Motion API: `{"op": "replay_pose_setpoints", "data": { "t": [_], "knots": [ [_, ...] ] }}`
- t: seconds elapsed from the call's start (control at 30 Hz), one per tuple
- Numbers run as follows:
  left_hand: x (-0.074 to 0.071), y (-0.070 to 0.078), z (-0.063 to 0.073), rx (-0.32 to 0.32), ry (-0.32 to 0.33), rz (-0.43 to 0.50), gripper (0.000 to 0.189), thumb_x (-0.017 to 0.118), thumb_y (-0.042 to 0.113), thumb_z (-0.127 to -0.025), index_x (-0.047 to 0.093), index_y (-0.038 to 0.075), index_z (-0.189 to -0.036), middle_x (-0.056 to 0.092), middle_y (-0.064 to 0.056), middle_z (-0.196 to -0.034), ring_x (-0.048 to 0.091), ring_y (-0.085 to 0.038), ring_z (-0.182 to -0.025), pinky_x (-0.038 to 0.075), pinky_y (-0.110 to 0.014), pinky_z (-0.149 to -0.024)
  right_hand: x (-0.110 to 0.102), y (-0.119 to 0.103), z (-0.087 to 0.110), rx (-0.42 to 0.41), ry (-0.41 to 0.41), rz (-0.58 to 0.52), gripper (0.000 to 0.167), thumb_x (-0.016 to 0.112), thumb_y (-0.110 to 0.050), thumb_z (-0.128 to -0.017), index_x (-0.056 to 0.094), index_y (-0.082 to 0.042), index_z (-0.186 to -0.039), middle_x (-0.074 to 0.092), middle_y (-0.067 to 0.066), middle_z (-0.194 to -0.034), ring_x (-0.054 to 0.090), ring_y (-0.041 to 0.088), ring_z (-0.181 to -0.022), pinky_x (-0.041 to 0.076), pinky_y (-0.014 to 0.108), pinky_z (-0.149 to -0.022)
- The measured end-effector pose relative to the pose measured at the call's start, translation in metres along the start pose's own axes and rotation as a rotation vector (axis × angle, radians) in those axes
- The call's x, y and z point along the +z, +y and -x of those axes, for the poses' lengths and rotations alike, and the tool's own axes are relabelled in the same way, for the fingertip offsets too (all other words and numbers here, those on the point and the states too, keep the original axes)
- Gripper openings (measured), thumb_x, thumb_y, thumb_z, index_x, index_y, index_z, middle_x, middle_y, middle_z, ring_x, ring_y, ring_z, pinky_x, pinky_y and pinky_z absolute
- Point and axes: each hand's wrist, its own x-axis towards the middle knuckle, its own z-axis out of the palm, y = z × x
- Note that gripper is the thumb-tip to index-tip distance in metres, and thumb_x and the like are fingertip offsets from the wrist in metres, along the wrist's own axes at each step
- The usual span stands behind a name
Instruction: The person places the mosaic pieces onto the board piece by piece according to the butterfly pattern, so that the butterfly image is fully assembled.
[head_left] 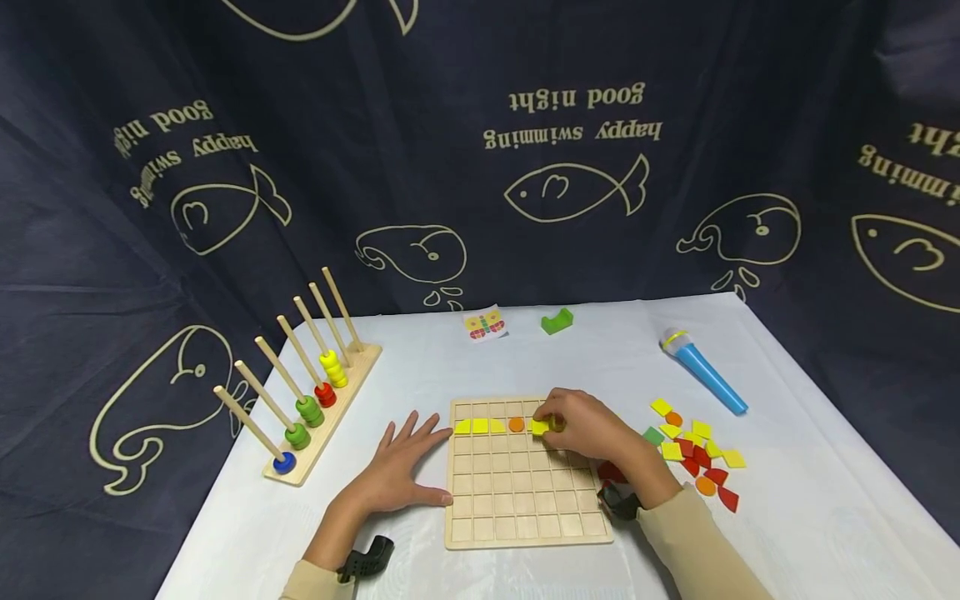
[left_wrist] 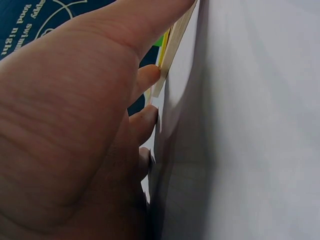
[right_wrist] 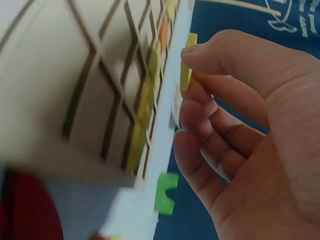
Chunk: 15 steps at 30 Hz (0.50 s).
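Observation:
A wooden grid board lies on the white table. Yellow pieces and an orange disc sit along its second row from the far side. My right hand is over that row's right part, pinching a small flat yellow tile between thumb and fingertips above the board's surface. Its fingers hide the cells beneath. My left hand rests at the board's left side, fingers spread, with thumb and index fingertips right at the edge. In the left wrist view the palm shows, holding nothing.
Loose yellow, red, orange and green pieces lie right of the board, beside a blue toy microphone. On the left stands a peg stand with coloured beads. A butterfly card and a green notched block lie at the back.

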Motion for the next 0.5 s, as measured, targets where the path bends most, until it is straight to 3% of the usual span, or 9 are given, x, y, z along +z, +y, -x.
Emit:
{"op": "replay_pose_setpoints", "data": {
  "t": [0.5],
  "knots": [
    [0.0,-0.001,0.0,-0.001,-0.003,-0.004,0.101,0.069,0.075,-0.065,0.038,0.028,-0.149,0.022,-0.001,-0.157,0.005,-0.032,-0.145,-0.001,-0.059,-0.111,0.032,-0.041,-0.031,-0.109,-0.07,0.034,0.023,0.072,-0.011,-0.078,0.075,-0.015,-0.101,0.061,-0.006,-0.092,0.051,0.006,-0.074,0.046,0.025,-0.07]
  ]
}}
